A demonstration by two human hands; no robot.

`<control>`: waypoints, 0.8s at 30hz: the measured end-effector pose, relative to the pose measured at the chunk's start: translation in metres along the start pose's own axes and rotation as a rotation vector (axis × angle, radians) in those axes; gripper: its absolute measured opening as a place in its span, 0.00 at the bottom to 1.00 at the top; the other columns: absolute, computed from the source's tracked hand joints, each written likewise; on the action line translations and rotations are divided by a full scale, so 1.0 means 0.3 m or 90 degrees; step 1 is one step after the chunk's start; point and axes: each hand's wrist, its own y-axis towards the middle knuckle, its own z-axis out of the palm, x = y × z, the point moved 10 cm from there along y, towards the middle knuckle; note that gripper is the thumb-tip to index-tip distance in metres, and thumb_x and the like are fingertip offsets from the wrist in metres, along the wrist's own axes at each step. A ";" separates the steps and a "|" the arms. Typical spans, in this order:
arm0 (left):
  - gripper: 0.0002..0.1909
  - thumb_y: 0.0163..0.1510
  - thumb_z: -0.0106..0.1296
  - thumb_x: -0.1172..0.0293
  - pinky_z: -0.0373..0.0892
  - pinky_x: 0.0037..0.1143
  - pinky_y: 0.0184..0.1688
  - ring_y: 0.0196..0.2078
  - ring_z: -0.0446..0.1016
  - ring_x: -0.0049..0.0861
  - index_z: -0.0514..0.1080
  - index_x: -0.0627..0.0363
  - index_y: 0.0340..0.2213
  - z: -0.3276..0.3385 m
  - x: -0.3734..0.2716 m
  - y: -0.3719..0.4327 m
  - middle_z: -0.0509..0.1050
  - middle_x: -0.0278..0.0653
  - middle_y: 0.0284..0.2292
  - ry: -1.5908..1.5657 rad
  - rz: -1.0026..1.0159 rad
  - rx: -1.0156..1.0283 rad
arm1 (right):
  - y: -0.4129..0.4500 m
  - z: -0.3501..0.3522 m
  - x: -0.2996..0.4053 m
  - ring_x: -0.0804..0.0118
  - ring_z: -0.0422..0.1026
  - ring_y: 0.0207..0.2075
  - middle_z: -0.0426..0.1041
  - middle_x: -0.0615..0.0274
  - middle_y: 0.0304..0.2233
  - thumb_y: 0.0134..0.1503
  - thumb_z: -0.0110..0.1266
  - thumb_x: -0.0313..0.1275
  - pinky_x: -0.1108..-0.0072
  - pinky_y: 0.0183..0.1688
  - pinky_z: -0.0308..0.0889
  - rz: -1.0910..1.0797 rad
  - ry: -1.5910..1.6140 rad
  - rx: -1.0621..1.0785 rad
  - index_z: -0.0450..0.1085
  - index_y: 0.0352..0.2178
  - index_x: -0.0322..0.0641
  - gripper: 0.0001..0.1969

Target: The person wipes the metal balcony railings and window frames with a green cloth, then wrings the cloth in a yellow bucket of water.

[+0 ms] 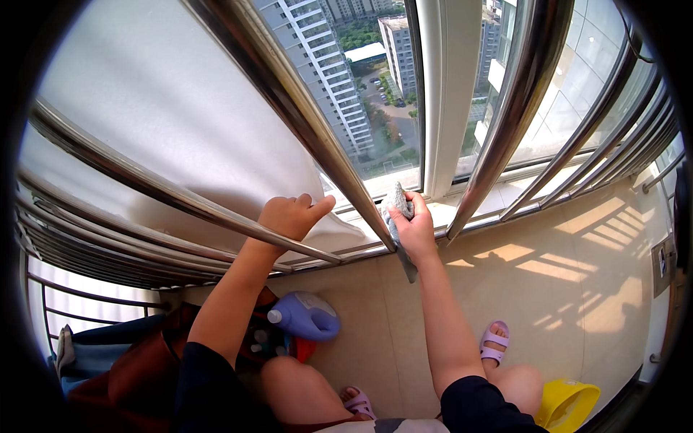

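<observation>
My right hand (418,227) grips a folded grey cloth (397,204) at the foot of a thick stainless steel bar (335,162). A loose end of the cloth hangs below the lower rail (373,250). My left hand (295,216) reaches past another steel bar (216,208), its fingers curled and its thumb pointing right. It is against or just in front of a white translucent curtain (189,124); whether the fingers hold its edge is hidden. Behind the bars stand a white window frame (449,92) and a glass pane (373,135).
A purple jug (306,316) with a white cap stands on the tiled floor (379,319) at left, beside dark red fabric (135,373). Right of my leg is a yellow plastic container (566,406). More steel bars (606,157) curve along the right. Tall buildings (325,70) show outside.
</observation>
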 end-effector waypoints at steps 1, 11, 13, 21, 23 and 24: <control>0.18 0.49 0.43 0.75 0.65 0.29 0.20 0.20 0.69 0.35 0.63 0.42 0.42 -0.001 0.012 -0.016 0.67 0.40 0.21 -0.069 -0.021 0.009 | 0.004 -0.008 -0.013 0.70 0.71 0.30 0.72 0.58 0.28 0.51 0.55 0.28 0.78 0.35 0.66 0.000 0.002 -0.001 0.64 0.38 0.35 0.14; 0.12 0.51 0.43 0.75 0.67 0.34 0.37 0.37 0.69 0.45 0.62 0.44 0.39 0.001 0.052 -0.110 0.70 0.44 0.34 -0.274 -0.292 0.032 | 0.063 0.253 0.025 0.49 0.69 0.44 0.71 0.45 0.40 0.46 0.46 0.28 0.70 0.46 0.63 0.036 -0.126 0.355 0.64 0.46 0.43 0.22; 0.14 0.49 0.44 0.77 0.67 0.31 0.37 0.40 0.69 0.42 0.64 0.44 0.37 -0.050 0.017 -0.084 0.70 0.42 0.33 -0.229 -0.177 -0.039 | 0.094 0.336 0.006 0.50 0.67 0.47 0.69 0.46 0.44 0.43 0.44 0.28 0.72 0.50 0.60 0.011 -0.180 0.470 0.64 0.48 0.42 0.26; 0.21 0.43 0.44 0.81 0.60 0.36 0.52 0.51 0.61 0.42 0.67 0.51 0.41 -0.139 -0.031 -0.035 0.67 0.41 0.41 -0.054 -0.192 -0.004 | -0.001 0.626 -0.213 0.62 0.64 0.52 0.64 0.54 0.52 0.44 0.51 0.31 0.76 0.53 0.58 -0.019 -0.089 0.879 0.56 0.56 0.51 0.34; 0.22 0.43 0.43 0.82 0.58 0.37 0.54 0.51 0.61 0.44 0.66 0.55 0.42 -0.126 -0.037 -0.200 0.66 0.43 0.44 -0.051 -0.193 0.046 | -0.161 0.632 -0.090 0.70 0.62 0.51 0.65 0.60 0.51 0.48 0.53 0.35 0.78 0.53 0.56 0.071 -0.040 0.963 0.56 0.56 0.52 0.32; 0.22 0.43 0.42 0.82 0.57 0.37 0.55 0.51 0.61 0.43 0.65 0.57 0.43 -0.113 -0.034 -0.215 0.66 0.43 0.45 -0.050 -0.223 0.056 | -0.179 0.592 -0.060 0.72 0.62 0.50 0.65 0.62 0.51 0.48 0.54 0.35 0.78 0.53 0.56 0.110 0.005 1.002 0.57 0.56 0.51 0.31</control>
